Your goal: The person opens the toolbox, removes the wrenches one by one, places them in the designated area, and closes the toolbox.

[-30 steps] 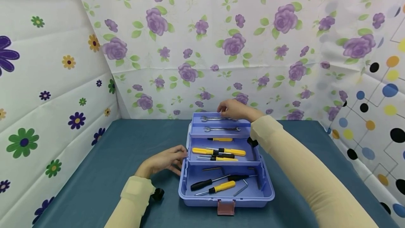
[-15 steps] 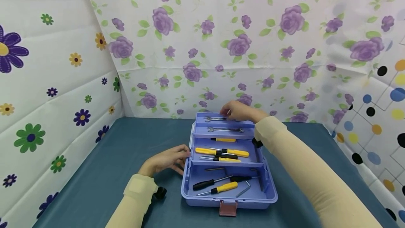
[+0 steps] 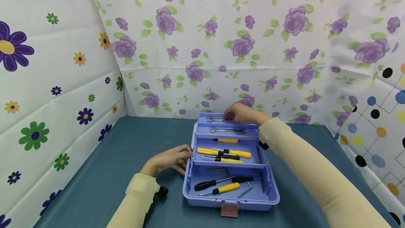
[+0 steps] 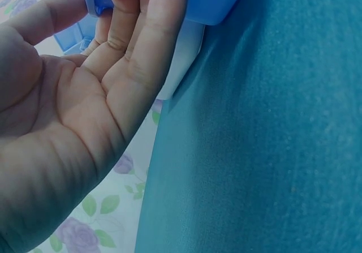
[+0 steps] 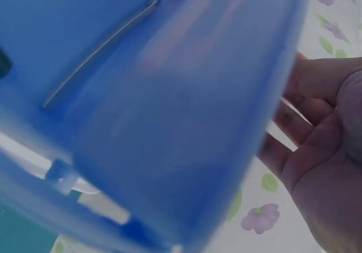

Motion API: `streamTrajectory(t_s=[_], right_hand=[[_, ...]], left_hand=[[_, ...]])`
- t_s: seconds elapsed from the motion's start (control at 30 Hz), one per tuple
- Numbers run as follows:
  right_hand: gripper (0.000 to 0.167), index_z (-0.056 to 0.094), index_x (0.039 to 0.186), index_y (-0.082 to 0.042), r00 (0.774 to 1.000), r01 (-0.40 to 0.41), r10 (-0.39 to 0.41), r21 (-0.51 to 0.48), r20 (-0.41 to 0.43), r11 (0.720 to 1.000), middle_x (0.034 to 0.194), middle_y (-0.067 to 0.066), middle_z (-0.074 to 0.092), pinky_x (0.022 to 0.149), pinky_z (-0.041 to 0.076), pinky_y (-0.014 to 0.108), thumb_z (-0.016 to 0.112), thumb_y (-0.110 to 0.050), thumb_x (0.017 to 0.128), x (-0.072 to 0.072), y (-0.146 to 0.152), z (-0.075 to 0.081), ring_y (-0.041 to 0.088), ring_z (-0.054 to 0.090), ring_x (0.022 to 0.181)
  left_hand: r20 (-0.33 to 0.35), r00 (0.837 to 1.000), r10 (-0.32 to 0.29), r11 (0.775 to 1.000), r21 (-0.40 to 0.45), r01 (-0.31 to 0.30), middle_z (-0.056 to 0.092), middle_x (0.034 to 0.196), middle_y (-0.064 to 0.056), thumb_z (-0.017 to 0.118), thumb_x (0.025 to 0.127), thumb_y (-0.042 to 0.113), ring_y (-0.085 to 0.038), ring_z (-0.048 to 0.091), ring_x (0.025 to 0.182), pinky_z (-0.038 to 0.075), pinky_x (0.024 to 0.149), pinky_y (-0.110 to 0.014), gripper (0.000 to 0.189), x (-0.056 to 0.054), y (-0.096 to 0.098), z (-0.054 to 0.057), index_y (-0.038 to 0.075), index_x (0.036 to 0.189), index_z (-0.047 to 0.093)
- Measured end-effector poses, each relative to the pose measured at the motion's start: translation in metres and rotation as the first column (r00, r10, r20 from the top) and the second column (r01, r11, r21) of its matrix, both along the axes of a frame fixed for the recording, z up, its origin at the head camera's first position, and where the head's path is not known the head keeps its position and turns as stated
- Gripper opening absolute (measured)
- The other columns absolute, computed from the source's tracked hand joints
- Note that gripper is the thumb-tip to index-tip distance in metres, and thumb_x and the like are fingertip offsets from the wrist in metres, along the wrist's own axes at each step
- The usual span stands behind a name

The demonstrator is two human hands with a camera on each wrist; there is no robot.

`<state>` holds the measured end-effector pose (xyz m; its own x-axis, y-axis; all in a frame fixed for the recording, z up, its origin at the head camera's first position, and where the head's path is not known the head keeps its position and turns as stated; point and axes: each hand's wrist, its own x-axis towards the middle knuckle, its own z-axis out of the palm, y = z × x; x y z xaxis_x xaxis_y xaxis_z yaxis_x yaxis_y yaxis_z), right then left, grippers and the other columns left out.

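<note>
A blue-violet toolbox (image 3: 231,203) stands unfolded, with stepped trays at its back. My left hand (image 3: 169,159) grips its left side; in the left wrist view the thumb (image 4: 56,16) lies on one side of the blue rim and the fingers on the other. My right hand (image 3: 242,113) reaches into the top tray, bent fingertips down at a wrench (image 3: 213,119) whose right part they cover. I cannot tell whether they pinch it. A second wrench (image 3: 227,130) lies one step lower. In the right wrist view the tray wall hides the right fingertips.
The middle tray holds several yellow-handled screwdrivers (image 3: 240,153). In the bottom lie a yellow screwdriver (image 3: 229,188), a black-handled one (image 3: 205,185) and hex keys (image 3: 246,190). A brown latch (image 3: 230,209) hangs at the front. Flowered cloth (image 3: 190,45) rises behind the dark table (image 3: 152,133).
My right hand has sunk slightly, its fingertips lower into the top tray at the wrench. The left hand keeps its hold on the toolbox. The head view has shifted a little.
</note>
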<state>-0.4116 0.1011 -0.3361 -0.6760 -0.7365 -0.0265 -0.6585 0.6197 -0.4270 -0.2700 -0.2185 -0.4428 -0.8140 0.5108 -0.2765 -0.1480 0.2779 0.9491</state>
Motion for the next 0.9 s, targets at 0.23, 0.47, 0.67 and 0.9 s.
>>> streamTrajectory(t_s=[0.23,0.47,0.67,0.9], right_hand=[[0.042,0.074,0.12,0.0,0.998,-0.03,0.03,0.009,-0.059,1.0,0.115,0.011,0.075,0.099,0.056,0.047,0.061,0.019,0.085,-0.002,0.0,-0.005,0.029,0.069,0.11],[0.038,0.074,0.121,-0.002,0.991,-0.041,0.047,0.047,-0.123,0.998,0.115,0.01,0.074,0.097,0.056,0.046,0.065,0.014,0.088,0.002,-0.001,-0.004,0.029,0.069,0.108],[0.041,0.074,0.121,-0.005,0.991,-0.028,0.033,0.038,-0.13,0.999,0.114,0.008,0.074,0.095,0.057,0.044,0.062,0.017,0.089,-0.002,-0.002,-0.008,0.026,0.069,0.105],[0.041,0.074,0.121,-0.006,0.986,-0.039,0.042,0.022,-0.159,0.999,0.113,0.007,0.074,0.09,0.058,0.041,0.061,0.018,0.09,-0.006,0.0,-0.014,0.025,0.069,0.101]], left_hand=[[0.005,1.0,0.003,1.0,0.001,-0.003,0.065,0.106,-0.016,0.055,0.109,0.032,-0.028,0.069,0.089,0.063,0.08,-0.048,0.027,0.0,-0.001,-0.001,0.007,0.117,0.051],[0.01,1.0,0.012,1.0,-0.009,-0.012,0.066,0.107,-0.016,0.056,0.108,0.033,-0.028,0.07,0.089,0.063,0.08,-0.047,0.028,-0.001,0.0,0.0,0.007,0.117,0.051],[0.009,1.0,0.009,1.0,-0.009,-0.009,0.066,0.107,-0.016,0.056,0.109,0.033,-0.028,0.07,0.089,0.063,0.079,-0.047,0.028,-0.002,-0.001,0.0,0.007,0.117,0.051],[0.013,1.0,0.002,1.0,-0.01,-0.002,0.066,0.108,-0.016,0.055,0.109,0.034,-0.028,0.07,0.09,0.063,0.08,-0.047,0.029,-0.003,-0.001,0.0,0.007,0.118,0.05]])
